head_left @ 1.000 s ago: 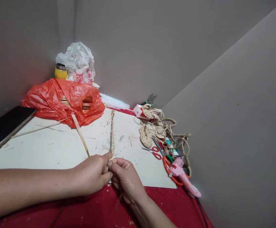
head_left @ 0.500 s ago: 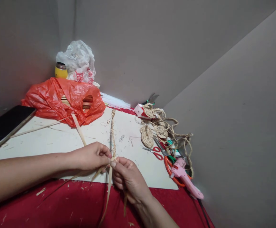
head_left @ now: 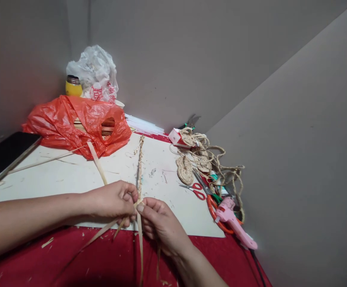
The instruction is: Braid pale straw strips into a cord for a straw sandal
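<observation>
A thin braid (head_left: 140, 167) of pale plant fibre runs straight up the white board (head_left: 167, 215) from between my hands. My left hand (head_left: 121, 201) pinches its lower end from the left, with fingers curled round loose strands. From the right, my right hand (head_left: 158, 219) grips the same end between thumb and forefinger. A flat pale strand (head_left: 140, 247) hangs down between the hands over the red cloth (head_left: 107, 259). Another strand (head_left: 100, 233) trails to the lower left from under my left hand. The fingertips partly hide where the strands cross.
An orange-red plastic bag (head_left: 56, 123) with fibre strips lies at the back left, beside a black phone (head_left: 8, 155). To the right are red-handled scissors (head_left: 197, 191), coiled braid pieces (head_left: 184, 170), and a pink glue gun (head_left: 234, 223). Grey walls (head_left: 149, 52) stand behind.
Both hands have shifted slightly left with the braid's end. The braid is pulled straighter, and a strand at the lower left now shows more clearly below my left hand.
</observation>
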`<state>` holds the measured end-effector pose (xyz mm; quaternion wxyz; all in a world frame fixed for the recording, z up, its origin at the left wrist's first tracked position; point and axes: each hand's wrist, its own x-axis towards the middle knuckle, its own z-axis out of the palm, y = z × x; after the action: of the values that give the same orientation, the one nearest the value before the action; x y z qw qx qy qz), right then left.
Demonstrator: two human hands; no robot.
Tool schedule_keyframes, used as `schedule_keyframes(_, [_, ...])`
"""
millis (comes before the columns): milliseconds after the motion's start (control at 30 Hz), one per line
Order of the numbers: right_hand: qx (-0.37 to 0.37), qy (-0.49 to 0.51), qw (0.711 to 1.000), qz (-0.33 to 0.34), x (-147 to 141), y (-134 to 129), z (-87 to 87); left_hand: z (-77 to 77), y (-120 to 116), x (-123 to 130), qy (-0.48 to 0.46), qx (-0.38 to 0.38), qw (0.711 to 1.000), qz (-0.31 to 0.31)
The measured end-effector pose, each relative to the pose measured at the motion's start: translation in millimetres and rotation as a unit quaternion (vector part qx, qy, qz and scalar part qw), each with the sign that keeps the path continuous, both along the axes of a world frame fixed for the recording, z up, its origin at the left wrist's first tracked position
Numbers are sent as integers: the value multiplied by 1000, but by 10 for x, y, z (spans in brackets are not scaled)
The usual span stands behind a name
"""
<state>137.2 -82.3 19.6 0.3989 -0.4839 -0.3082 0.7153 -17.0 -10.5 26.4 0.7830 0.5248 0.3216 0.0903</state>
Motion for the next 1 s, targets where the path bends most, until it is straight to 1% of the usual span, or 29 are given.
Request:
schedule_keyframes(267, [4,-22,1000,2,14,8,20,21,53,-38,-31,-44,998,-28])
schedule_keyframes(367, [6,-22,1000,8,27,8,17,5,62,-33,-40,-49,998,-22])
schedule_keyframes(467, [1,-10,1000,9,32,4,7,-29,18,-5,-9,-2,1000,5])
schedule_keyframes(533, [-6,-1,1000,5,34,2,6,-48,-23,10,13,48,999,14])
schedule_keyframes(667, [-17,17,1000,1,42,7,26,-47,-70,6,44,156,987,-4])
schedule_keyframes(733, [-23,17,1000,7,46,12,38,-35,-81,-1,51,186,981,-11])
schedule_keyframes(800, [-27,18,999,12,48,16,48,-26,-93,1,57,201,978,-10])
schedule_keyframes(900, [-28,22,999,17,50,18,56,-24,-119,21,54,180,982,13])
schedule_keyframes(1000, [-20,11,999,27,55,19,64,-11,-138,47,43,115,992,24])
